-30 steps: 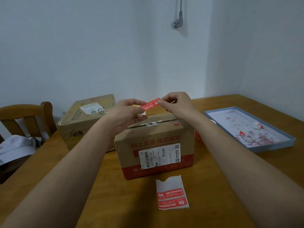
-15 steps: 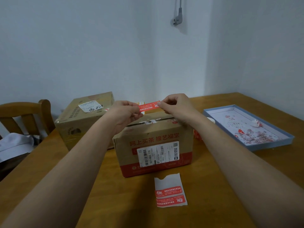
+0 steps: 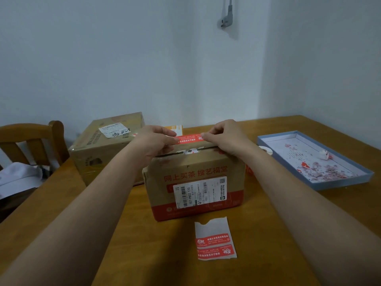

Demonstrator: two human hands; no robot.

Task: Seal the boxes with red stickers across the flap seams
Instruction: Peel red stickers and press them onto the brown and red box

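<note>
Pale walls meet in a corner behind a wooden desk point(image 3: 268, 234), and a grey plug point(image 3: 226, 19) hangs on the wall above. At far left stands a wooden chair point(image 3: 35, 139) with white cloth point(image 3: 18, 178) on it. On the desk near it sits a plain cardboard box point(image 3: 103, 153) with a white label bearing handwriting too small to read. The left hand point(image 3: 152, 143) and right hand point(image 3: 224, 137) each pinch one end of a red sticker point(image 3: 188, 138), held stretched just above the top flap seam of the middle box point(image 3: 195, 182). That box reads "网上买茶 搜艺福堂" in red, with a shipping label marked "507-P802 T70". In front of it lies a backing sheet point(image 3: 214, 238) carrying two more red stickers. At right rests a shallow blue tray point(image 3: 350, 182) strewn with red and white scraps.
</note>
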